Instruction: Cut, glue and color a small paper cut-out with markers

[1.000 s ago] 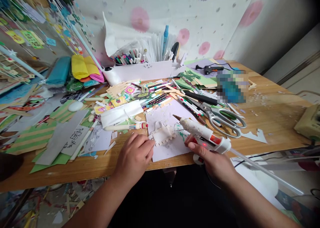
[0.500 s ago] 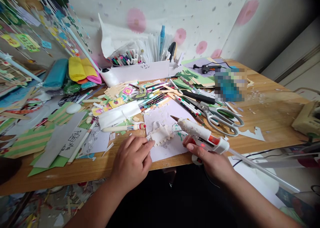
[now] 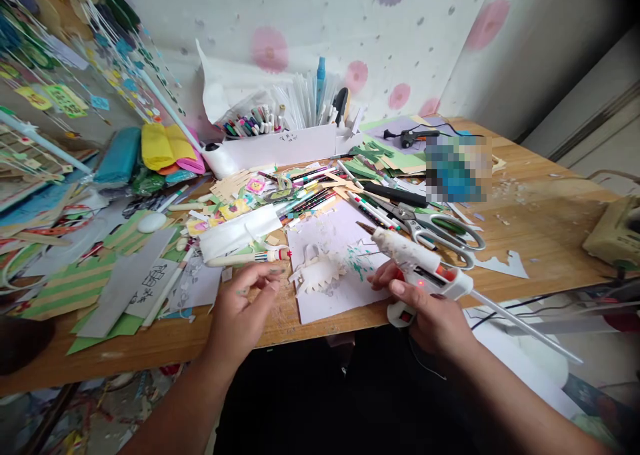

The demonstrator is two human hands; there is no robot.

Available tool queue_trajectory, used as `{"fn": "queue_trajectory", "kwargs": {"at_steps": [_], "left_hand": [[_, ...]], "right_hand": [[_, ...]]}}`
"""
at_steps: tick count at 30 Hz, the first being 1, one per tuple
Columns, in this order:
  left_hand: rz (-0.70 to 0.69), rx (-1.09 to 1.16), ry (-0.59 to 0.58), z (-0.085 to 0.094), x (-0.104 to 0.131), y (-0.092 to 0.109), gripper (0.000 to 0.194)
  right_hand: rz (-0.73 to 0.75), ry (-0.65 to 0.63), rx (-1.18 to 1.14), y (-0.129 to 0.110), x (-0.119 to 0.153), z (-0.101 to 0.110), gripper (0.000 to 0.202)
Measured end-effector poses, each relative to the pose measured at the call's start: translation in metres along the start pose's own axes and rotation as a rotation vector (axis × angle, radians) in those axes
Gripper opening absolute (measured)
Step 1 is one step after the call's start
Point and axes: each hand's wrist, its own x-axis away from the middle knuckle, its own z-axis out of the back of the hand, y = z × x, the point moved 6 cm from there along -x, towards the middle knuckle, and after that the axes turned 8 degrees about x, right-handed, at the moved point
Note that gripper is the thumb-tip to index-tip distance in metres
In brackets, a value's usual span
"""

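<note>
My right hand (image 3: 430,308) is wrapped around the handle of a white hot glue gun (image 3: 407,252). Its nozzle points up and left, a red light glows on its side, and a clear glue stick (image 3: 525,325) sticks out of the back. Left of the nozzle, a white paper cutout with zigzag edges (image 3: 320,273) lies on a pale sheet (image 3: 345,298) stained with green marks. My left hand (image 3: 245,308) hovers at the table's front edge, left of the cutout and apart from it. Its fingers are loosely curved with nothing visible in them.
Scissors (image 3: 447,232) and many pens lie behind the glue gun. A white box (image 3: 295,145) of markers stands at the back. Striped green paper (image 3: 75,268) and a multicolour pen (image 3: 250,258) are on the left. Another glue gun (image 3: 415,137) rests at the back right.
My left hand has let go of the cutout's left side and drawn back to the left, its fingers loosening. The glue gun in my right hand has shifted slightly right, away from the cutout.
</note>
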Motion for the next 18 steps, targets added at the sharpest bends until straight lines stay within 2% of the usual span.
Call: {"fn": "queue_trajectory", "kwargs": {"at_steps": [3,7,12,14,18], "left_hand": [[-0.027,-0.032,-0.028,-0.006,-0.018,0.004,0.014],[-0.115,-0.096,-0.209,-0.04,-0.053,0.018,0.011],[-0.132,-0.227,-0.375,-0.089,-0.09,0.033,0.005],[-0.115,-0.282,-0.438,-0.105,-0.098,0.036,0.004],[-0.081,-0.336,-0.53,-0.127,-0.104,0.039,0.016]], "right_hand": [[0.039,0.081,-0.207,-0.001,-0.003,0.006,0.015],[0.024,0.19,-0.358,0.003,-0.005,0.013,0.015],[0.015,0.179,-0.4,0.005,-0.004,0.013,0.014],[0.031,0.168,-0.396,0.005,-0.004,0.014,0.014],[0.025,0.148,-0.405,0.005,-0.005,0.014,0.012]]}}
